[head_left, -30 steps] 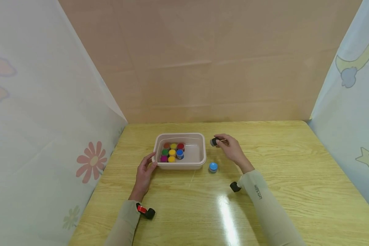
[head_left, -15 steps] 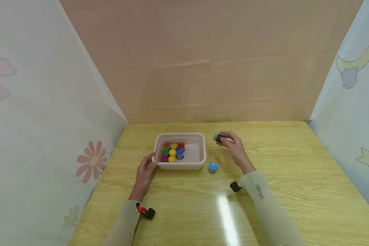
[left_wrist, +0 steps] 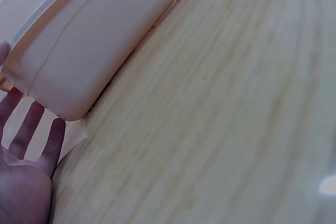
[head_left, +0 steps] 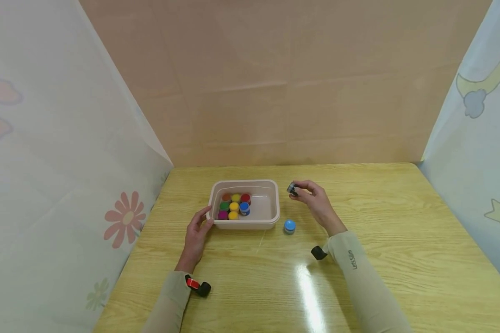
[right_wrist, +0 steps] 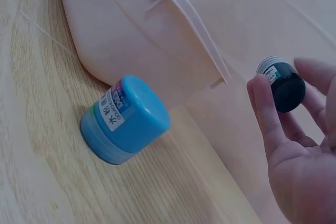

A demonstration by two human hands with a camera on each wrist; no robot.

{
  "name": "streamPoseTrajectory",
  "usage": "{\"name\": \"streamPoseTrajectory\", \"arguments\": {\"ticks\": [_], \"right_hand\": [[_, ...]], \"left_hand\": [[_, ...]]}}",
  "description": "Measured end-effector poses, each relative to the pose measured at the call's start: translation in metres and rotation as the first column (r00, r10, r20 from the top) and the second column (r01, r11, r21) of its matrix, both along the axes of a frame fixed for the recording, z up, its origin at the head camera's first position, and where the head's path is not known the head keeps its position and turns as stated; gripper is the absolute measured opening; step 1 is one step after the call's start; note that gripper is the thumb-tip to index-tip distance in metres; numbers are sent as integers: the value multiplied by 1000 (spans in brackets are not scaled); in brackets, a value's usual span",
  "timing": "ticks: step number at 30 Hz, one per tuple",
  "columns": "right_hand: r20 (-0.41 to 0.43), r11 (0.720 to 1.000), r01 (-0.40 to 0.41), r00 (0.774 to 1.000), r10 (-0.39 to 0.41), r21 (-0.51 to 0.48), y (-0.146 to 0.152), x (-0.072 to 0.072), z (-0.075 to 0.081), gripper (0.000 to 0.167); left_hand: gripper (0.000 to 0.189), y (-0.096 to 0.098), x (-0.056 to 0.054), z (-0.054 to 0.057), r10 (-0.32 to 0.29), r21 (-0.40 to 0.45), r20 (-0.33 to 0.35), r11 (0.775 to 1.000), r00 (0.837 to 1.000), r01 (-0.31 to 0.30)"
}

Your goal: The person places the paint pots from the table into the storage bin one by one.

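My right hand [head_left: 316, 203] pinches a small black gouache paint jar [right_wrist: 286, 85] between thumb and fingers. The jar is tilted and raised above the table, just right of a pale pink plastic tub [head_left: 243, 225]. At the tub's front left corner, my left hand [head_left: 196, 233] holds the rim, with several fingers along the outer wall in the left wrist view. Several capped paint jars stand inside the tub's left half, among them a blue-lidded jar [head_left: 244, 208] and a purple-lidded jar [head_left: 222, 215]. A light blue paint jar [right_wrist: 125, 119] stands upright on the table near the tub's right front corner.
The wooden table [head_left: 250, 277] carries a bright light reflection near the front. A brown paper backdrop [head_left: 291, 92] rises behind its far edge. Printed white sheets [head_left: 66, 162] hang at both sides. A black wrist camera [head_left: 318, 253] sticks out from the right sleeve.
My right hand has lifted the black jar slightly, drawn it back right, then brought it a little left again, turning it between the fingers. The left hand and tub stay in place.
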State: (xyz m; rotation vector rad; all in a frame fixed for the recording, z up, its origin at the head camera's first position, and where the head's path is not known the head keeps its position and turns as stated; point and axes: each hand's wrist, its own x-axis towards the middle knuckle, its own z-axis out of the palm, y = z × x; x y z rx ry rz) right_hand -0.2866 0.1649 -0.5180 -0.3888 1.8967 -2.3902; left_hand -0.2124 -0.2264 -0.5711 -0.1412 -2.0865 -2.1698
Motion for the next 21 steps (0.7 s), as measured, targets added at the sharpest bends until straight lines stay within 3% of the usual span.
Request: {"name": "streamPoseTrajectory", "arguments": {"ticks": [10,21], "right_hand": [[-34,998,-58,998,58,-12,-4,2,3,39],[-34,1000,-25,999,26,8,-8,3,9,33]], "left_hand": [[47,0,0,0,-8,13,-3,1000,1000,8],[48,-1,0,-1,-10,-18,-19,1000,1000,9]]}}
